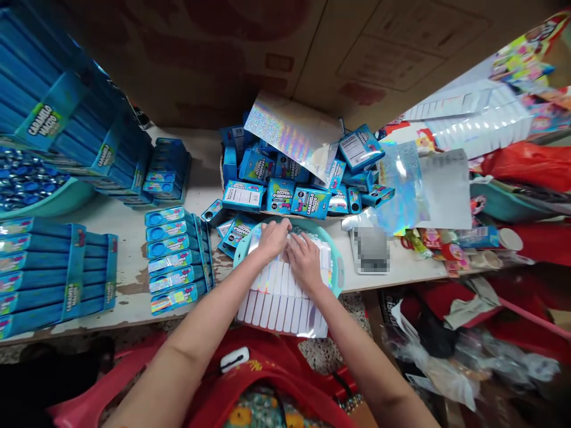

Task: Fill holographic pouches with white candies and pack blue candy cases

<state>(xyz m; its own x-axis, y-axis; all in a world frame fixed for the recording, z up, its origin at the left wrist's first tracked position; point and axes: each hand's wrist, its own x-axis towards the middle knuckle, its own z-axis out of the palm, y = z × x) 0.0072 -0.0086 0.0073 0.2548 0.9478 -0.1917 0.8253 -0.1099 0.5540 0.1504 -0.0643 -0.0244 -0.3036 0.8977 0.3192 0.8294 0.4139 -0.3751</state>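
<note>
A sheet of stickers (pixel 280 303) with rows of white rounded strips lies over a round teal basin (pixel 338 267) and hangs past its front rim. My left hand (pixel 273 239) is closed at the upper part of the sheet, fingertips bunched together. Close beside it, my right hand (pixel 305 261) has bent fingers pressed on the same sheet. The fingertips of both hands nearly meet, and any small piece between them is too small to make out. Behind the basin is a heap of small blue candy boxes (pixel 280 196), with a holographic sheet (pixel 294 139) resting on top.
Stacked blue boxes (pixel 173 255) and bundled boxes (pixel 40 273) stand left, near a bowl of blue-wrapped candies (pixel 31 178). Right are shiny sheets (pixel 401 184), a pixelated device (pixel 370 249) and candy packets (pixel 450 249). A large cardboard box (pixel 214 65) overhangs the back.
</note>
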